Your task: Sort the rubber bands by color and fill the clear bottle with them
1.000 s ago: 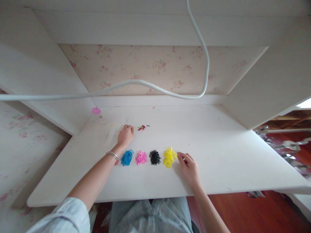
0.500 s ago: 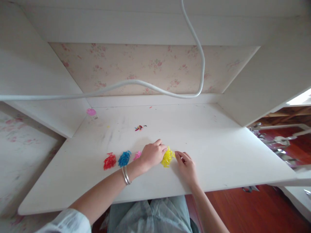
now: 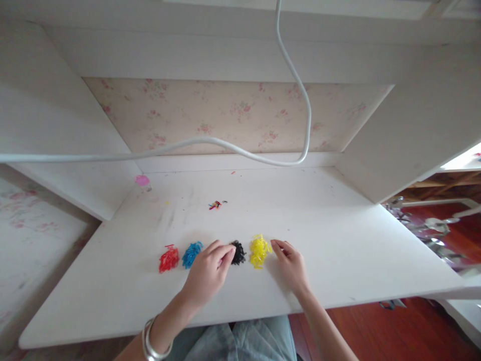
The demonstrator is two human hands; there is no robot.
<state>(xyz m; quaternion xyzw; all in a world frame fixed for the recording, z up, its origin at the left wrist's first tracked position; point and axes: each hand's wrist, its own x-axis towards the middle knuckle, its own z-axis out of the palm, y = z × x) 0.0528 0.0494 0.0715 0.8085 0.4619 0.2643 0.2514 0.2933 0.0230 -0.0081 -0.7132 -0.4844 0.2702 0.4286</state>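
Bands (image 3: 259, 253) lie in 4 piles in our view near the front of 1 white desk (image 3: 319, 220): L to R, 1 red pile (image 3: 169, 259), 1 blue pile (image 3: 192, 254), 1 black pile (image 3: 238, 253) & 1 yellow pile (image 3: 259, 251); indiv. pcs are too small & tangled for us to count. Farther back we get 1 small mixed-colour cluster (image 3: 215, 205) w/ 1 dark loop (image 3: 224, 201) just beside it, 1 reddish bit (image 3: 233, 172) nr the back edge, & 1 pink item (image 3: 142, 180) in the back L corner. Our 2 hands are apart, black & yellow piles btwn them. Our L hand (image 3: 206, 273) angles in from lower L, back up, fingers bent, thumb & index close tog. at the black pile's L edge; wrist wears a silver bangle (image 3: 149, 346), 1 or 2, can't tell. Our R hand (image 3: 292, 265) comes from lower R, low over the desk, fingers curled, thumb & index tips just beside the yellow pile's R edge. Can't tell if either hand grips a band.
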